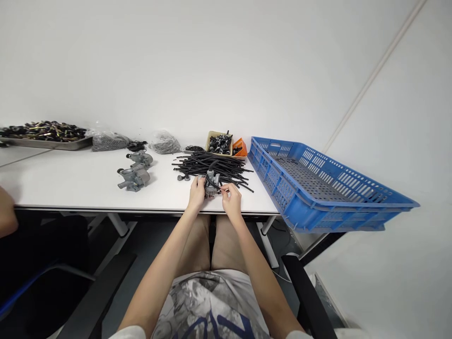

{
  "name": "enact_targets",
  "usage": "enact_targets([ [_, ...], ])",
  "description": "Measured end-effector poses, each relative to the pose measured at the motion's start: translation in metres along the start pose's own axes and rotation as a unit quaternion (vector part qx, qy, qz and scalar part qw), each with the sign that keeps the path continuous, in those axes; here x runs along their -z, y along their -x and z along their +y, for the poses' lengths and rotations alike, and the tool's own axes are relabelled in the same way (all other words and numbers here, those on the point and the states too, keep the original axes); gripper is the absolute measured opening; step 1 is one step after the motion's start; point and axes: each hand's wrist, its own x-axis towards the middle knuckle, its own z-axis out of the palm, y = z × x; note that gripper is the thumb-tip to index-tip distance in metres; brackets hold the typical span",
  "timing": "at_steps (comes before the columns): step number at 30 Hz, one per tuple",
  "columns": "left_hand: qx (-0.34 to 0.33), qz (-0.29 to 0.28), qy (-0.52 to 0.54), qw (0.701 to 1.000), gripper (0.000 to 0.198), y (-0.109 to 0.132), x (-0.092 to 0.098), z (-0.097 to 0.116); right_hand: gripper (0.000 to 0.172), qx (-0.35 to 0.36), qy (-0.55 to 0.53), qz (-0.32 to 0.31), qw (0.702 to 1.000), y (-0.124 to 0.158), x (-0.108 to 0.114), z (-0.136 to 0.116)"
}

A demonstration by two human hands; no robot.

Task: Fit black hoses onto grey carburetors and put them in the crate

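My left hand is closed around the left side of a grey metal carburetor near the table's front edge. My right hand has its fingertips pinched at the carburetor's lower right, on what looks like the end of a black rubber hose that runs across the body. The fingers partly cover that end. Just behind, a pile of loose black hoses spreads over the table. A small grey-and-black fitting lies left of the pile.
Two more carburetors stand to the left. Behind are bagged small parts, a beige bin of fittings and an orange bin. A large blue crate overhangs the right edge. A metal tray and another person's arm are far left.
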Motion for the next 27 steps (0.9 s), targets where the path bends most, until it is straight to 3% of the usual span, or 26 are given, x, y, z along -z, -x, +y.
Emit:
enact_targets([
  [10,0.04,0.024,0.056,0.997,0.021,0.006,-0.004,0.011,0.017,0.0,0.014,-0.006,1.0,-0.004,-0.002,0.001],
  [15,0.067,0.01,0.064,0.996,0.021,0.006,-0.005,0.011,0.013,-0.02,-0.029,-0.013,0.999,-0.007,0.0,0.006],
  [21,0.069,0.005,0.087,0.994,0.023,0.006,-0.006,0.009,0.011,-0.079,-0.106,-0.067,0.989,-0.005,0.0,0.008],
  [27,0.08,-0.01,0.108,0.991,0.027,0.005,-0.005,0.011,0.004,-0.097,-0.139,-0.071,0.983,-0.004,0.003,0.005],
])
